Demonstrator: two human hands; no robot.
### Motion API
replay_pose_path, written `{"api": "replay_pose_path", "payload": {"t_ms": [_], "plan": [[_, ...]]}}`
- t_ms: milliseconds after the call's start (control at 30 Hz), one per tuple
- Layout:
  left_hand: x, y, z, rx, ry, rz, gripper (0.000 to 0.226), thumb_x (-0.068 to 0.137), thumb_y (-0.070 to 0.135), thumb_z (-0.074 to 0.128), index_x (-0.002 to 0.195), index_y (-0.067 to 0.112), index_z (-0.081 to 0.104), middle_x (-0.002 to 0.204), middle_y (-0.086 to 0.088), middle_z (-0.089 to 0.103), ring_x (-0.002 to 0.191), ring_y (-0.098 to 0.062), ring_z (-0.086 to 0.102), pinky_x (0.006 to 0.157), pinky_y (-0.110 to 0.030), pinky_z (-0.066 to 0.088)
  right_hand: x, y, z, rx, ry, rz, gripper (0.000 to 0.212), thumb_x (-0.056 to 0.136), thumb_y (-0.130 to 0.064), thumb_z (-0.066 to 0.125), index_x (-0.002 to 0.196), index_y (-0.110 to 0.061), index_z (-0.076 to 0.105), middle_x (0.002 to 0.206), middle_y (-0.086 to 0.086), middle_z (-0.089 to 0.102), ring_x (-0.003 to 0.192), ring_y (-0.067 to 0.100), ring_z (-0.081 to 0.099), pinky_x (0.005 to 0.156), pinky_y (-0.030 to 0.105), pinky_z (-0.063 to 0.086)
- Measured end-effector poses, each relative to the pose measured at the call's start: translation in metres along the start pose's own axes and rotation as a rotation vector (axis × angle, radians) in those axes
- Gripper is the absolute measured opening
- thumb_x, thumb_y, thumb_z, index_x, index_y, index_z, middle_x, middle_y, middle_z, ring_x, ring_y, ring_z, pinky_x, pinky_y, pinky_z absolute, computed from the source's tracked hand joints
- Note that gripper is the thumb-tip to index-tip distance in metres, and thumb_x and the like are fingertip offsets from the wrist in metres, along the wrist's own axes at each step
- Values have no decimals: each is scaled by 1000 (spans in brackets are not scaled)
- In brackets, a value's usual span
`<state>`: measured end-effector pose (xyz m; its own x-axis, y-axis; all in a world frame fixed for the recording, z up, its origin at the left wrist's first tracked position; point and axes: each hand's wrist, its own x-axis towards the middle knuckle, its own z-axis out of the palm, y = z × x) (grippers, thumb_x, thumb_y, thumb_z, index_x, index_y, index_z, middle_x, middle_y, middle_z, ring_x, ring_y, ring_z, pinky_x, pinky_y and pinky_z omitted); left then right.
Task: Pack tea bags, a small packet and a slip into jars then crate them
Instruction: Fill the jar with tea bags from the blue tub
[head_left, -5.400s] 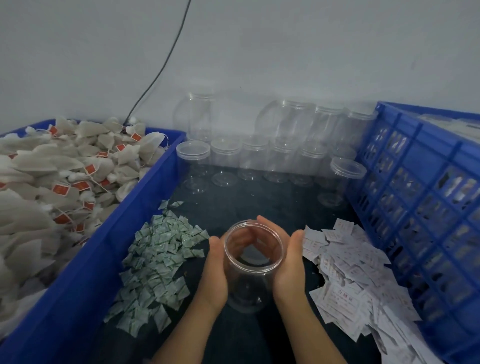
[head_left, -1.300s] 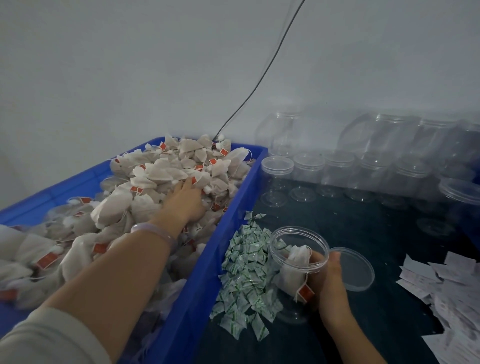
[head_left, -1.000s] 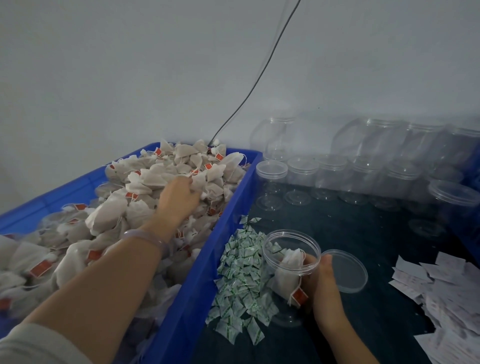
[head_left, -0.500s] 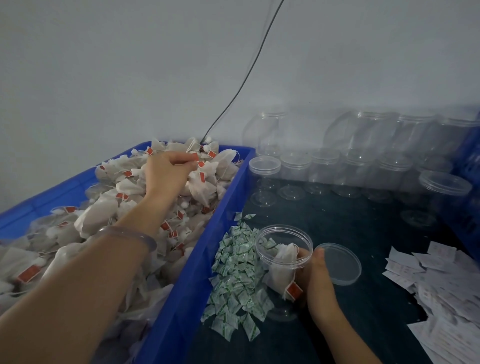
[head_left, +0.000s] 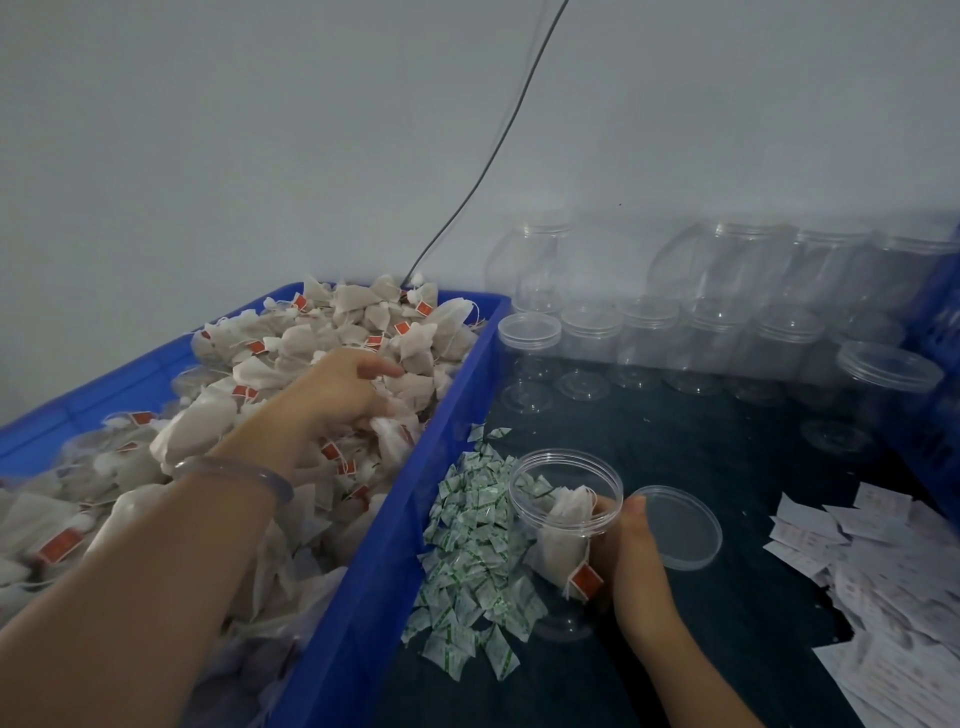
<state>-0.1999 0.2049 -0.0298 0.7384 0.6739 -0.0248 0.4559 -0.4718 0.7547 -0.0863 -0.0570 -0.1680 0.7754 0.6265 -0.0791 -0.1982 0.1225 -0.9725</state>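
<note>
Fingers (head_left: 363, 387) of the left hand (head_left: 337, 395) had dropped back from a raised pinch into the tea bags (head_left: 322, 364), curled round a few, in the blue bin (head_left: 395, 545) at the desk's left edge; right hand (head_left: 631, 566) gripped the open jar (head_left: 563, 525) holding one bag, so filling had barely begun

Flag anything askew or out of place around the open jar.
One oddity: a tea bag's red tag dangles outside the open jar, along the wall beside the right hand, with its string over the rim. The loose lid lies flat alongside.
</note>
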Motion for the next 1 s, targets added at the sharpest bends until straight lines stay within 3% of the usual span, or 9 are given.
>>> {"api": "replay_pose_path", "payload": {"t_ms": [100, 200, 300, 400, 533, 633, 767, 900, 1000], "plan": [[-2, 9, -9, -165, 19, 46, 29, 84, -5, 68, 100, 19, 65, 119, 4, 54, 87, -18, 66, 54, -16, 54, 0, 1, -1, -18, -11, -6, 75, 64, -84, 30, 98, -36, 76, 107, 8, 75, 107, 26, 68, 104, 53, 44], [-4, 10, -10, 9, -44, 18, 9, 89, 18, 68, 96, 22, 64, 109, 0, 61, 90, -18, 65, 65, -26, 59, 1, 4, -2, -32, -22, -28, 77, 63, -89, 29, 99, -39, 75, 107, 5, 75, 108, 24, 68, 105, 53, 43], [-5, 3, -9, 181, -189, -85, 22, 85, 39, 71, 100, 24, 64, 102, -1, 65, 86, -17, 69, 67, -30, 60, 1, 6, -3, -38, -37, -45, 79, 64, -91, 28, 99, -39, 75, 107, 5, 75, 106, 23, 69, 104, 53, 44], [-6, 3, -6, 271, -286, -89, 35, 79, 24, 79, 110, 24, 64, 95, -1, 70, 75, -14, 72, 62, -24, 58, 3, 6, -2, -35, -38, -34, 80, 63, -92, 31, 101, -38, 75, 107, 6, 75, 106, 24, 69, 104, 54, 44], [-7, 12, -6, 393, -92, 114, 14, 86, 20, 71, 100, 18, 69, 76, 2, 70, 61, -5, 66, 52, -14, 48, 4, 7, -3, -10, -43, -10, 80, 63, -90, 33, 102, -35, 75, 108, 7, 74, 107, 25, 68, 105, 53, 44], [-19, 34, -10, 130, 41, 303, 3, 91, 20, 64, 92, 22, 66, 79, 4, 69, 65, -4, 66, 55, -13, 50, 3, 8, -3, -13, -66, -17, 92, 50, -101, 42, 103, -34, 75, 110, 8, 74, 108, 25, 68, 104, 54, 45], [-45, 72, 2, -472, -53, 398, 10, 95, 4, 54, 93, 10, 62, 79, 6, 74, 74, -9, 71, 60, -19, 57, 3, 7, -2, -48, -66, -43, 95, 53, -102, 37, 107, -33, 75, 111, 7, 73, 111, 25, 67, 106, 54, 43], [-65, 87, 41, -317, -222, 443, 12, 91, 0, 59, 89, 11, 61, 78, 5, 74, 72, -12, 71, 59, -23, 58, 2, 7, -3, -70, -65, -68, 97, 61, -100, 34, 110, -27, 74, 112, 8, 73, 112, 27, 66, 106, 55, 42], [-70, 87, 68, -124, -283, 450, 14, 90, 3, 63, 85, 16, 60, 87, -2, 72, 79, -22, 73, 73, -39, 61, 1, 5, -2, -61, -71, -62, 96, 55, -101, 37, 107, -29, 75, 110, 8, 74, 109, 25, 67, 104, 55, 44]]}}
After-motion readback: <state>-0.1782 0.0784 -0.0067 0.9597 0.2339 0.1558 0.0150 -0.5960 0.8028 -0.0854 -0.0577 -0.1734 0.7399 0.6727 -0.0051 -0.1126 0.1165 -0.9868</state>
